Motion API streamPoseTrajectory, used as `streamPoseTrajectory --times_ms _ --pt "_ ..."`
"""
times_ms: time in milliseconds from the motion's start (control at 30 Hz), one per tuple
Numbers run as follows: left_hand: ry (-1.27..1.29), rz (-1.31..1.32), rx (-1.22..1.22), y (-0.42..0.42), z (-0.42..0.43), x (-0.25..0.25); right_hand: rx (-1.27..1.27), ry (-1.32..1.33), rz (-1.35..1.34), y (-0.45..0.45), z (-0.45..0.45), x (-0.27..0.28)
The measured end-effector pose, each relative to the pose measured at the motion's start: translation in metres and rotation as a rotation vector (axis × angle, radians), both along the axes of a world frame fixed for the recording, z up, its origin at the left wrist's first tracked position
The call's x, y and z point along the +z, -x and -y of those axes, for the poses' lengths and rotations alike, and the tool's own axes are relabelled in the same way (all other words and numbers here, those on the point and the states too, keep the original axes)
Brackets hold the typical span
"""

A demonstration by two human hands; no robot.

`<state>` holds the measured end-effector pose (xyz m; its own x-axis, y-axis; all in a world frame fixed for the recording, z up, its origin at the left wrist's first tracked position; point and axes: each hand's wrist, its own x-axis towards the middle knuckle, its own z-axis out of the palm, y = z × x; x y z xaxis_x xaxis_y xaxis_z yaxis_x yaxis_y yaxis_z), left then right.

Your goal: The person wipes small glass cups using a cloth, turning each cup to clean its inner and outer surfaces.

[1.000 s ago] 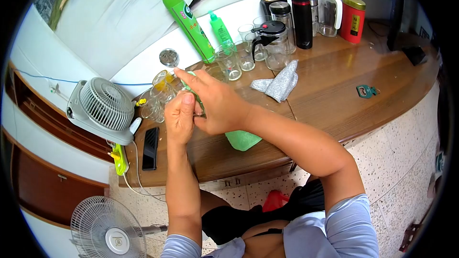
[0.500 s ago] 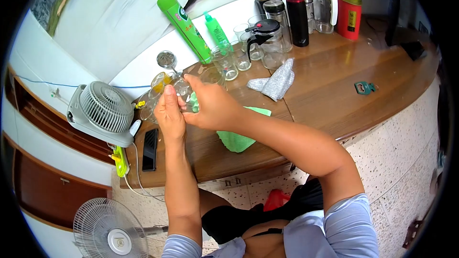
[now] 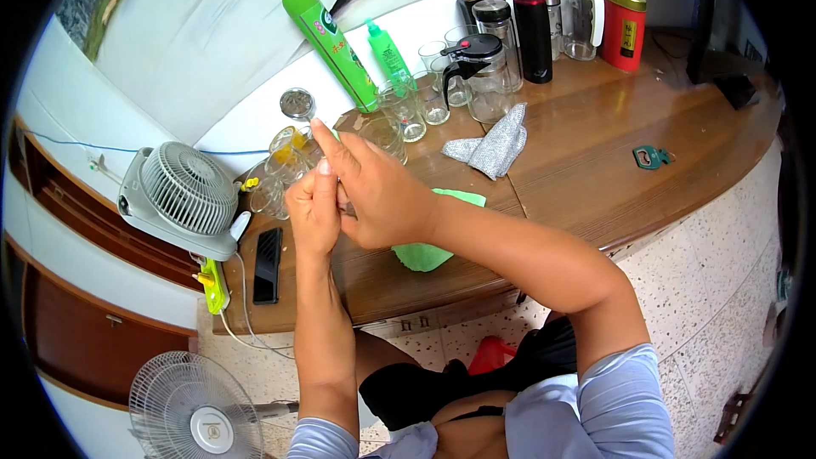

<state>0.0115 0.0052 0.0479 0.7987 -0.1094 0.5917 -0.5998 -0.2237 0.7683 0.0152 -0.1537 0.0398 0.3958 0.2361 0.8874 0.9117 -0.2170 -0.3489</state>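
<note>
My left hand (image 3: pixel 314 208) and my right hand (image 3: pixel 378 191) are closed together above the left part of the table. Between them is a clear drinking glass, now almost wholly hidden by my fingers. A scrap of green shows beyond my right fingers, too small to make out. Behind my hands stand several clear glasses, among them an upright glass (image 3: pixel 405 115) and a glass with something yellow by it (image 3: pixel 291 146). A green cloth (image 3: pixel 422 257) lies flat below my right wrist. A grey, shiny cloth (image 3: pixel 500 146) lies crumpled farther right.
A glass teapot with a black lid (image 3: pixel 489 93), a black flask (image 3: pixel 532 34), a white-handled jug (image 3: pixel 580 13) and a red tin (image 3: pixel 623 30) stand along the back. Green bottles (image 3: pixel 331 51) lean there too. At left are a small fan (image 3: pixel 187 191) and a phone (image 3: pixel 267 265).
My hands have turned and closed over the glass, which showed clearly between them before. My right hand's back now faces me more. Things on the table have stayed put.
</note>
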Motion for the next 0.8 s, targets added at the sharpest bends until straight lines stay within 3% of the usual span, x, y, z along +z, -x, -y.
streamPoseTrajectory --times_ms 200,400,500,600,700,800 --pt "-0.045 0.032 -0.047 0.007 -0.001 0.007 0.173 -0.036 -0.086 -0.014 0.007 0.001" --pt "-0.029 0.134 0.024 0.003 0.004 0.005 0.214 0.003 -0.533 -0.005 0.014 0.011" --pt "-0.08 0.247 0.087 -0.003 0.0 0.003 0.164 -0.089 -0.491 -0.011 0.0 -0.002" --pt "-0.016 0.181 0.163 -0.001 0.004 0.004 0.146 -0.069 -0.574 -0.007 0.001 0.0" --pt "0.069 0.145 0.231 -0.004 0.008 0.005 -0.004 -0.052 -0.304 -0.006 -0.007 -0.009" --pt "0.112 0.07 0.231 -0.006 0.009 0.005 -0.109 0.093 -0.242 0.008 -0.001 -0.007"
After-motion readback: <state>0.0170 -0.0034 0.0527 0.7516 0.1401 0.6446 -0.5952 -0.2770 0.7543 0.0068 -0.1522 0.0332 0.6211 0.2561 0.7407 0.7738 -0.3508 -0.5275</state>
